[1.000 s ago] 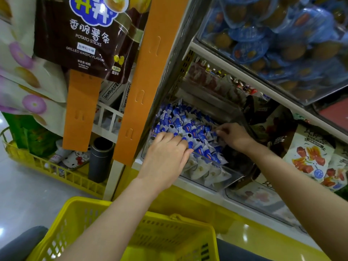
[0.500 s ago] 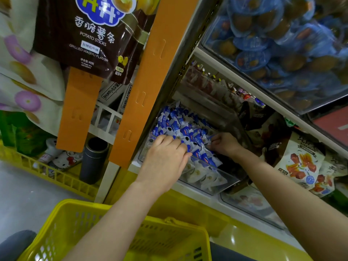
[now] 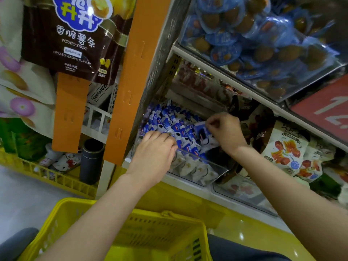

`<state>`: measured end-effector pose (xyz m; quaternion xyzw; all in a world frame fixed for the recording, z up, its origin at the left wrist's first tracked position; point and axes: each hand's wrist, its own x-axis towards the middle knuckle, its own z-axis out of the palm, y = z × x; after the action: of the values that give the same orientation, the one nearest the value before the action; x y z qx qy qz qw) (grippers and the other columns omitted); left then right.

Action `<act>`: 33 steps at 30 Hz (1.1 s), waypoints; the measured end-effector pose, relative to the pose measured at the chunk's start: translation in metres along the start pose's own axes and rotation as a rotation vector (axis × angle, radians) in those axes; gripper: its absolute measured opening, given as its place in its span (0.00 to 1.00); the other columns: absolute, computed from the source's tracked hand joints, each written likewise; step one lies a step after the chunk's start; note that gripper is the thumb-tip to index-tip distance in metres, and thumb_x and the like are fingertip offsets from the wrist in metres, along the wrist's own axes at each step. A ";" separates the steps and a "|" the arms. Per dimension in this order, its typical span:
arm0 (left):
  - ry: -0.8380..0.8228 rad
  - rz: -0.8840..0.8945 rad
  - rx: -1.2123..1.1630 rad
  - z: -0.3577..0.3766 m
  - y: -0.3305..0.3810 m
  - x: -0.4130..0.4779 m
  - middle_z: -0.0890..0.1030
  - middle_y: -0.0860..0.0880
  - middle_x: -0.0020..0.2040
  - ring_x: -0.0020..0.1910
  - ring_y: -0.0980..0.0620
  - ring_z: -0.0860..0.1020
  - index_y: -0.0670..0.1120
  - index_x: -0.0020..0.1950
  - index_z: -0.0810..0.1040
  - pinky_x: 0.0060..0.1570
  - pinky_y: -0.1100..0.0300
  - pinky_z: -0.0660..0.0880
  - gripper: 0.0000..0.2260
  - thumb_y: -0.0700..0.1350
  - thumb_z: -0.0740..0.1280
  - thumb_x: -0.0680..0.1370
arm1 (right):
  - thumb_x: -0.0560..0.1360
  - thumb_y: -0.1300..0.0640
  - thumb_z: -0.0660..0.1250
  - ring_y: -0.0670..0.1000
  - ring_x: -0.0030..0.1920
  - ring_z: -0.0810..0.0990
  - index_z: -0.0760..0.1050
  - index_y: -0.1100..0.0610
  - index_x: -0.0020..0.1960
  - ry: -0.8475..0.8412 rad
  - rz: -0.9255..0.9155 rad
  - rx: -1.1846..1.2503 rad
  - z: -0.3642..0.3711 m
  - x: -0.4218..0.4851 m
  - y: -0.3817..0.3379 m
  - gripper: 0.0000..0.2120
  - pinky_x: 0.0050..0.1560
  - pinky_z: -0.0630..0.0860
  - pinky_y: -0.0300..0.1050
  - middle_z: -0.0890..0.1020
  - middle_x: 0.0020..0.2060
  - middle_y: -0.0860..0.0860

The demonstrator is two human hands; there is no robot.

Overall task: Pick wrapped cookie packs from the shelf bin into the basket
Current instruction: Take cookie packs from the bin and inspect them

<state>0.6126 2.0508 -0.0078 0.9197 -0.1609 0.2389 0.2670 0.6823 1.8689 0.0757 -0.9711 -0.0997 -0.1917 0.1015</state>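
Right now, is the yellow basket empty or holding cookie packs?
Empty as far as visible: the yellow basket shows only bare walls and floor, though the left forearm covers part of it.

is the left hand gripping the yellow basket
No, the left hand rests on the cookie packs in the shelf bin, above and apart from the yellow basket.

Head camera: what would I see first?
Mid-picture, a clear bin heaped with blue-and-white cookie packs. The left grip rests on the heap while the right grip pinches one pack. A bright yellow basket waits at the bottom.
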 end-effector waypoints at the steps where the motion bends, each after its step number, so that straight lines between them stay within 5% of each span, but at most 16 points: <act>1: 0.029 -0.037 -0.090 -0.002 0.003 -0.001 0.77 0.52 0.55 0.57 0.54 0.71 0.48 0.58 0.74 0.60 0.62 0.58 0.12 0.48 0.54 0.81 | 0.75 0.62 0.66 0.43 0.43 0.75 0.79 0.57 0.48 0.074 -0.027 0.057 -0.008 -0.003 -0.005 0.05 0.44 0.68 0.26 0.77 0.44 0.48; 4: 0.084 -0.218 -0.484 -0.010 0.020 -0.001 0.73 0.55 0.56 0.57 0.59 0.69 0.49 0.61 0.71 0.55 0.66 0.63 0.11 0.49 0.58 0.80 | 0.72 0.62 0.69 0.36 0.37 0.77 0.80 0.55 0.44 0.182 -0.052 0.395 -0.028 -0.020 -0.024 0.03 0.40 0.69 0.21 0.79 0.39 0.44; 8: -0.016 -0.447 -1.047 -0.022 0.041 -0.005 0.77 0.58 0.51 0.47 0.64 0.76 0.52 0.56 0.72 0.42 0.72 0.71 0.10 0.50 0.65 0.76 | 0.71 0.61 0.71 0.39 0.37 0.81 0.79 0.51 0.41 0.045 -0.015 0.793 -0.033 -0.057 -0.042 0.05 0.39 0.76 0.30 0.83 0.38 0.45; 10: -0.052 -0.460 -1.142 -0.024 0.043 -0.013 0.81 0.54 0.49 0.46 0.61 0.79 0.52 0.52 0.74 0.45 0.69 0.75 0.07 0.45 0.67 0.75 | 0.71 0.62 0.70 0.40 0.38 0.81 0.78 0.52 0.46 -0.009 0.057 0.929 -0.026 -0.073 -0.045 0.06 0.40 0.77 0.33 0.82 0.42 0.49; 14: -0.096 -0.520 -1.056 -0.023 0.036 -0.034 0.81 0.55 0.47 0.46 0.62 0.79 0.53 0.49 0.74 0.46 0.68 0.75 0.09 0.41 0.69 0.74 | 0.75 0.54 0.66 0.41 0.44 0.81 0.72 0.54 0.58 -0.227 0.298 1.091 -0.006 -0.098 -0.042 0.13 0.42 0.78 0.35 0.79 0.51 0.50; 20: -0.353 -0.561 -0.845 -0.022 0.029 -0.051 0.81 0.47 0.51 0.51 0.50 0.79 0.45 0.58 0.73 0.53 0.56 0.74 0.15 0.41 0.70 0.73 | 0.76 0.62 0.65 0.52 0.42 0.79 0.75 0.71 0.51 -0.385 0.320 1.120 0.016 -0.124 -0.044 0.11 0.44 0.80 0.43 0.79 0.42 0.65; 25: -0.230 -0.645 -0.898 -0.012 0.030 -0.056 0.78 0.31 0.47 0.42 0.47 0.75 0.34 0.53 0.74 0.43 0.53 0.70 0.15 0.46 0.62 0.79 | 0.76 0.63 0.64 0.45 0.32 0.78 0.76 0.63 0.50 -0.443 0.368 1.169 0.032 -0.135 -0.044 0.05 0.34 0.79 0.38 0.79 0.39 0.57; 27: -0.190 -0.675 -0.877 -0.006 0.030 -0.056 0.77 0.32 0.42 0.41 0.48 0.74 0.35 0.46 0.75 0.41 0.56 0.70 0.13 0.46 0.62 0.79 | 0.76 0.62 0.64 0.44 0.31 0.78 0.77 0.59 0.44 -0.438 0.366 1.169 0.040 -0.138 -0.043 0.04 0.34 0.80 0.39 0.80 0.36 0.55; 30: -0.154 -0.740 -0.821 0.003 0.028 -0.057 0.76 0.43 0.36 0.37 0.50 0.74 0.39 0.41 0.76 0.34 0.63 0.70 0.11 0.45 0.62 0.79 | 0.74 0.61 0.67 0.40 0.33 0.77 0.76 0.53 0.38 -0.298 0.221 0.971 0.051 -0.139 -0.040 0.07 0.39 0.78 0.36 0.79 0.34 0.47; 33: -0.140 -0.851 -0.896 0.009 0.029 -0.056 0.79 0.46 0.34 0.29 0.56 0.78 0.42 0.41 0.77 0.27 0.68 0.71 0.10 0.45 0.62 0.79 | 0.73 0.58 0.68 0.41 0.39 0.74 0.77 0.53 0.42 -0.093 -0.100 0.600 0.055 -0.140 -0.037 0.02 0.41 0.71 0.30 0.75 0.37 0.45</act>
<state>0.5570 2.0323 -0.0316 0.7152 0.1182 -0.0400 0.6877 0.5665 1.8954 -0.0230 -0.8995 -0.2041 -0.1139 0.3693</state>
